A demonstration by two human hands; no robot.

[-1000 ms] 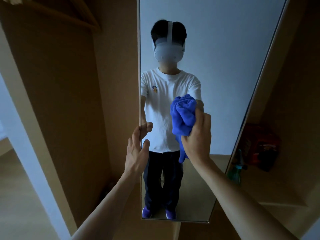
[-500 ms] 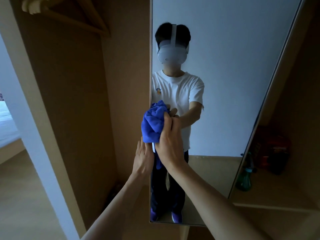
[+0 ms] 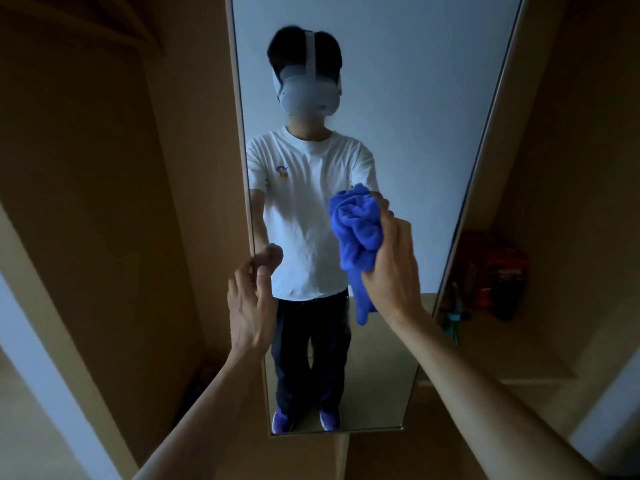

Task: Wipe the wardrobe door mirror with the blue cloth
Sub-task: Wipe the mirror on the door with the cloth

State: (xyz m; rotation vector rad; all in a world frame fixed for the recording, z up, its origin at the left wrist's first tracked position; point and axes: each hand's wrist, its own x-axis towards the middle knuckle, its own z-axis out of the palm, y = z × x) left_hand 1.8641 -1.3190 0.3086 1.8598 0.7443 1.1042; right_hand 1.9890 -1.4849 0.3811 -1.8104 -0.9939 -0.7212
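A tall narrow mirror (image 3: 415, 98) is fixed to the inside of the open wooden wardrobe door (image 3: 194, 168). My right hand (image 3: 391, 268) grips a bunched blue cloth (image 3: 358, 230) and presses it against the glass in the right half of the mirror, at mid height; a tail of cloth hangs below the hand. My left hand (image 3: 251, 299) grips the door's left edge with its fingers curled round it, level with the cloth. The mirror reflects a person in a white T-shirt and a headset.
Right of the door, a wardrobe shelf (image 3: 512, 351) carries a green spray bottle (image 3: 453, 317) and a red-and-dark box (image 3: 491, 271). A dark wardrobe compartment (image 3: 69, 202) lies left of the door. A white door frame (image 3: 41, 375) runs along the lower left.
My right hand has swept the blue cloth from the mirror's left edge back across to the right half of the glass. My left hand stays on the door's left edge.
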